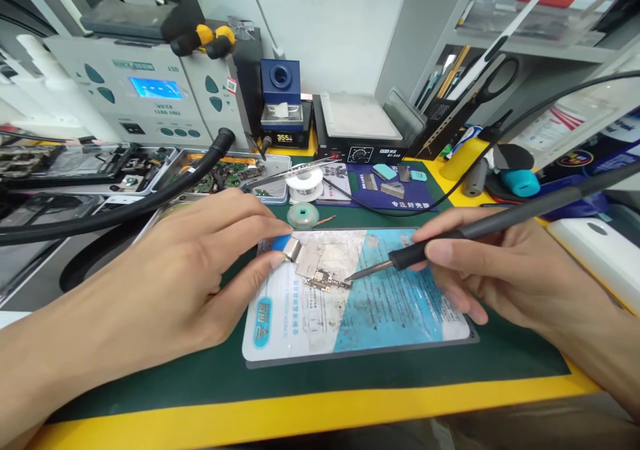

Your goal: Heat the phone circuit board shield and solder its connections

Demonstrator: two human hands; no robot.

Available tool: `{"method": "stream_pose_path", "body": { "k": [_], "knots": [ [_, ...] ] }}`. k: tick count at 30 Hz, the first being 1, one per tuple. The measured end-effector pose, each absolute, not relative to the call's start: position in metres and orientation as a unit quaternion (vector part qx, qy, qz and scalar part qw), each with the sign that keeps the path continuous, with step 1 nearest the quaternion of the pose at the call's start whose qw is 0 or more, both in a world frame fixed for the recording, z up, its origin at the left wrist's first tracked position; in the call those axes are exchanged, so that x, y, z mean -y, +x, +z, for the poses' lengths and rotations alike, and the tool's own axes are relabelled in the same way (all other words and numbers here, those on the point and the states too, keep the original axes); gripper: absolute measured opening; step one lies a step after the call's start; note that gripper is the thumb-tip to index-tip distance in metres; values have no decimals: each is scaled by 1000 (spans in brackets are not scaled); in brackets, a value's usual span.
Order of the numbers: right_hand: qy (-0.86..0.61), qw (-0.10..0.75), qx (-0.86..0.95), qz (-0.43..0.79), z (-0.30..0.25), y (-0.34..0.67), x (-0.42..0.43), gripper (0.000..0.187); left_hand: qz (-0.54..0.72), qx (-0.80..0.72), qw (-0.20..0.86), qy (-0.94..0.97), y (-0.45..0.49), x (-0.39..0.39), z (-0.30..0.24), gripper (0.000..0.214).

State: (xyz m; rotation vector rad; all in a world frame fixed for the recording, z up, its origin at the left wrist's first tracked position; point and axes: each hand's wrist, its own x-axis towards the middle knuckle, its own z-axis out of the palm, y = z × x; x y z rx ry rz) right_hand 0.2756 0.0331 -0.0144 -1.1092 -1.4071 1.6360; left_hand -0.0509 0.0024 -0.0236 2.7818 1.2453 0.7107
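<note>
My right hand (480, 263) grips a soldering iron (415, 254) by its black handle, fingers curled round it. The iron's thin tip meets or nearly meets the right end of a small circuit board (325, 279). Between thumb and forefinger, my left hand (200, 263) pinches a small blue-and-silver piece (291, 247) just up and left of the board. What kind of piece it is I cannot make out, as the fingers cover part of it. Board and piece are over a stained white-and-blue work mat (400, 317).
Beyond the mat are a solder spool (305, 182), a greenish round reel (303, 215) and tweezers (293, 171). A grey rework station (145, 97), a soldering station (285, 138) and a hot plate (360, 120) stand behind. A black hose (200, 177) crosses the left side; the iron's cable (475, 163) loops right.
</note>
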Motion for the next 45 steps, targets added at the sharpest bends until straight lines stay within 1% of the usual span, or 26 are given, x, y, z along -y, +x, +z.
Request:
{"method": "stream_pose_path", "body": {
  "k": [9,30,37,45],
  "knots": [
    [-452,358,525,626,-13,270,-34,21,230,-396,2,889,-51,-3,-24,20],
    [-448,357,516,637,-10,268,-34,18,245,-399,-12,884,-51,-4,-26,20],
    [-442,358,527,631,-9,268,-34,16,223,-405,13,887,-48,-2,-22,20],
    [-441,353,521,640,-10,269,-36,17,217,-405,13,888,-51,-2,-21,22]
  ]
}}
